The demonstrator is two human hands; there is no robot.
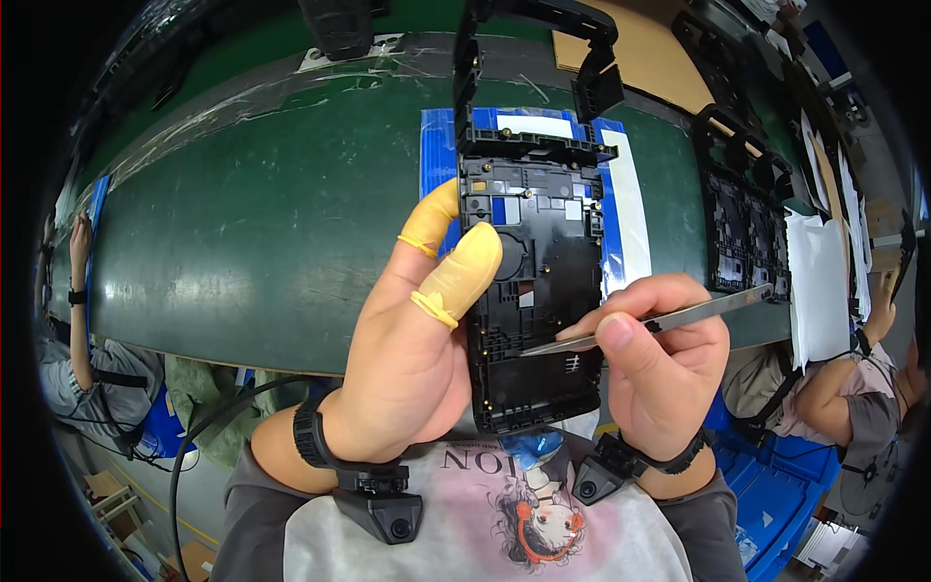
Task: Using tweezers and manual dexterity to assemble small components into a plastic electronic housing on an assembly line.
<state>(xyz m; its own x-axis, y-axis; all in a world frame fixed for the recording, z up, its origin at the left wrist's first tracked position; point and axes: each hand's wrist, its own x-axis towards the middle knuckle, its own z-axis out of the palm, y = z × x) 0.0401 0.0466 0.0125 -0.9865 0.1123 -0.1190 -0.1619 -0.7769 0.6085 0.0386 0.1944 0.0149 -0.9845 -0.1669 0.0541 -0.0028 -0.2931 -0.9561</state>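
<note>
Left hand [407,330] clamped on the black housing [553,257] by its left long edge, thumb over the inner face; yellow cots [464,274] on thumb and one finger; housing is off the tabletop [252,223], above its near edge, open side with ribs and brass-coloured inserts facing up, bracket end pointing to the far edge; right hand [669,364] pinching metal tweezers [703,310] between thumb and fingers, tips over the lower part of the housing, near its left side; can't tell if the tips touch or grip anything.

Blue sheet [438,145] with white strips on the tabletop, partly hidden by the housing; second housing [747,228] near the tabletop's right edge, white sheet [817,291] just beside it; cardboard [635,48] toward the far right corner; blue crate [781,495] below the near right corner; co-worker's hand [80,238] at the left edge.
</note>
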